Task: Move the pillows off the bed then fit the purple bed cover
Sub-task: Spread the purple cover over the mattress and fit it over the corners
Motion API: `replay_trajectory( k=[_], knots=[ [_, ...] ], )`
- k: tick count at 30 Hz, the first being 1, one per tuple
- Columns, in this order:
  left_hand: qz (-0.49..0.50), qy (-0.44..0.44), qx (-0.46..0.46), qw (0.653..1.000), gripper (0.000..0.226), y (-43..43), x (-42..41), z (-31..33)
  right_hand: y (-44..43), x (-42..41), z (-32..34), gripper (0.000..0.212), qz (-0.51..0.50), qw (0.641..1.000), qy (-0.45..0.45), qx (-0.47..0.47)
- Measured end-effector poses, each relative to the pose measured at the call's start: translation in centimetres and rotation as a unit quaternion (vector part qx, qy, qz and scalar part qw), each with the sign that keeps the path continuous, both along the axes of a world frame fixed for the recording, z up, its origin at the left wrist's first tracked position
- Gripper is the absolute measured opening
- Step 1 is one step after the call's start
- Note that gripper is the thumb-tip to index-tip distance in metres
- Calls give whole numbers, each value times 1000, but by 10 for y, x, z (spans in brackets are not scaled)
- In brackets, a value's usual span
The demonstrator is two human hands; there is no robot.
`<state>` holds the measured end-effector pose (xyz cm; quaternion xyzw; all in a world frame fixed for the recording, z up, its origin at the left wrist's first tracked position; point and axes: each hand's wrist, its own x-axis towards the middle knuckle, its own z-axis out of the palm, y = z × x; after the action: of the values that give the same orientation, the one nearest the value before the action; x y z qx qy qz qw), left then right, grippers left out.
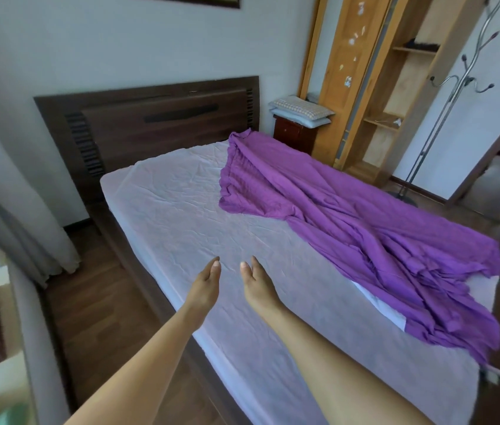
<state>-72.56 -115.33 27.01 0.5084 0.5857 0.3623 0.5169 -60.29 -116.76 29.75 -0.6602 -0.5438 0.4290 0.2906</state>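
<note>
Head view: both arms reach out over the bed (181,216) at lower centre. The left hand (205,283) and right hand (257,285) are side by side, palms facing, fingers (215,266) straight and pressed together, holding nothing. The purple bed cover (350,222) lies bunched along the bed's right side. The pillows (300,110) sit stacked on the nightstand (294,134), upper centre-right.

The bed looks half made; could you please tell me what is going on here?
A person is changing the bedding. The left hand and right hand reach out open over the pale-sheeted mattress, holding nothing. The purple bed cover lies bunched along the mattress's far side, not yet fitted. The pillows are already off, stacked on the nightstand.
</note>
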Motion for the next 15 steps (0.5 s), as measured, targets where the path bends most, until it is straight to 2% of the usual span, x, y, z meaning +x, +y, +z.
replay_trajectory(
  k=[15],
  knots=[
    [-105, -13, -6, 994, 50, -5, 54, -14, -43, 34, -11, 57, -130, 991, 1, -10]
  ],
)
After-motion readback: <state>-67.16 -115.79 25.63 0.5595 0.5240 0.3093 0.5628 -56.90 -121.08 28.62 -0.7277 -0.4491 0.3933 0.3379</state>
